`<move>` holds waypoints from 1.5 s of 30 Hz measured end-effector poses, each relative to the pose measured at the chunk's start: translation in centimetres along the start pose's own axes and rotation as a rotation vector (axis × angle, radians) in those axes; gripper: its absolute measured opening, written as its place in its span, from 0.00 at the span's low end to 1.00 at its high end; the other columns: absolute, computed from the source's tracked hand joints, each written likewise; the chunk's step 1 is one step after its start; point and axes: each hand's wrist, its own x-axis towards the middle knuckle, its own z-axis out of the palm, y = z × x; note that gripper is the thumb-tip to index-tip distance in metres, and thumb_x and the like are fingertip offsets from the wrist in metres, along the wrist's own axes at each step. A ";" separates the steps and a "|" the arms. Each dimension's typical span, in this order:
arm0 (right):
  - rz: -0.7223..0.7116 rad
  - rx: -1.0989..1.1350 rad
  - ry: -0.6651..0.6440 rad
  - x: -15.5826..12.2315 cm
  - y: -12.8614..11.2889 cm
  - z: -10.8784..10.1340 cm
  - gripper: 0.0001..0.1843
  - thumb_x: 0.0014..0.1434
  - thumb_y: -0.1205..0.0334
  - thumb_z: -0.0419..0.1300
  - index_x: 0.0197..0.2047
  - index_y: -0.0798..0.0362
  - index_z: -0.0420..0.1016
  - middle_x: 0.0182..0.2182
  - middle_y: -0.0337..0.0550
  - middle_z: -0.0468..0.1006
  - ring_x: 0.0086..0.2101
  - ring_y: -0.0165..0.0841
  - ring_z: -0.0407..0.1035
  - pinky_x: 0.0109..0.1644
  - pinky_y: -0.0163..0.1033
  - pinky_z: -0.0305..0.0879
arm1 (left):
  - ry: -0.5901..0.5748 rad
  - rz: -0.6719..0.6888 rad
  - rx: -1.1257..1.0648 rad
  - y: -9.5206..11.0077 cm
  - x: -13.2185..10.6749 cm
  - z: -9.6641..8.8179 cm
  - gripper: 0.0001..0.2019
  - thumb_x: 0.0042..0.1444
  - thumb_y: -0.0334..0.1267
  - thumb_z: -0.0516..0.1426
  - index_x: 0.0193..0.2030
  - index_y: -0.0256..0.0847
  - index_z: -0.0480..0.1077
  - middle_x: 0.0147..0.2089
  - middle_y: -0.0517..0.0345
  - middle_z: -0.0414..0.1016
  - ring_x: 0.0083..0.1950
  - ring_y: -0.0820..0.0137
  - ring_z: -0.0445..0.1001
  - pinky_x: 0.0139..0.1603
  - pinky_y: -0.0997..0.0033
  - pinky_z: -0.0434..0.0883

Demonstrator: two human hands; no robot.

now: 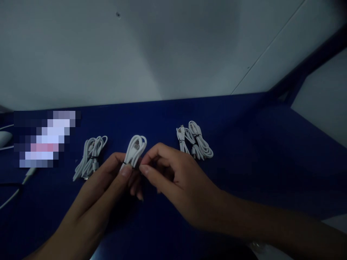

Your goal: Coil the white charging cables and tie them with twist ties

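Note:
A coiled white USB cable [137, 144], bound at its middle by a thin black twist tie [125, 163], stands up from my left hand [108, 184]. The left thumb presses the bundle against the fingers, and a metal plug shows inside the loops. Close on its right, my right hand [176, 177] pinches thumb and forefinger together at the end of the tie; the small piece between the fingertips is mostly hidden. To the left of my left hand lies a bundled white cable [90, 157]. Beyond my right hand rest two more bundles, a smaller cable coil [182, 139] and a larger cable coil [200, 141].
Everything lies on a dark blue table [244, 162] against a pale wall [81, 54]. At the left is a blurred-out bright device [50, 139] with a white cord [30, 174] plugged in. A white rounded object [4, 138] sits at the far left edge.

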 end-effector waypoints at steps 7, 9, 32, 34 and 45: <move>0.040 0.055 0.005 -0.2 0.2 0.1 0.06 0.73 0.58 0.70 0.47 0.51 0.81 0.37 0.36 0.83 0.34 0.29 0.76 0.38 0.35 0.73 | 0.080 -0.048 0.098 0.9 -1.1 0.8 0.19 0.71 0.64 0.60 0.61 0.65 0.78 0.44 0.59 0.82 0.46 0.60 0.79 0.39 0.70 0.78; 0.072 0.119 -0.021 -0.1 0.2 0.0 0.08 0.72 0.57 0.71 0.48 0.51 0.81 0.37 0.38 0.83 0.34 0.29 0.75 0.37 0.34 0.73 | 0.098 -0.043 0.128 1.3 -1.3 1.2 0.19 0.72 0.65 0.59 0.62 0.64 0.78 0.49 0.59 0.84 0.49 0.60 0.81 0.41 0.70 0.79; 0.114 0.160 -0.209 0.1 0.1 -0.5 0.16 0.78 0.51 0.64 0.39 0.52 0.76 0.28 0.34 0.75 0.28 0.27 0.69 0.33 0.33 0.67 | -0.083 0.017 -0.012 -0.3 -0.5 0.0 0.17 0.76 0.56 0.60 0.65 0.56 0.77 0.43 0.57 0.87 0.44 0.60 0.85 0.46 0.69 0.82; 0.094 0.143 -0.202 0.1 0.3 -0.4 0.19 0.79 0.50 0.62 0.37 0.52 0.74 0.28 0.34 0.74 0.27 0.27 0.68 0.33 0.34 0.66 | -0.072 0.009 -0.043 -0.1 -0.5 0.1 0.16 0.75 0.56 0.62 0.62 0.57 0.78 0.43 0.58 0.87 0.44 0.62 0.84 0.46 0.71 0.83; -0.014 0.223 -0.202 0.2 0.2 -0.4 0.21 0.80 0.52 0.60 0.33 0.50 0.69 0.28 0.36 0.79 0.27 0.28 0.72 0.34 0.37 0.66 | -0.131 -0.171 -0.259 0.9 0.1 0.1 0.29 0.70 0.54 0.66 0.75 0.60 0.70 0.35 0.59 0.88 0.29 0.60 0.84 0.33 0.64 0.83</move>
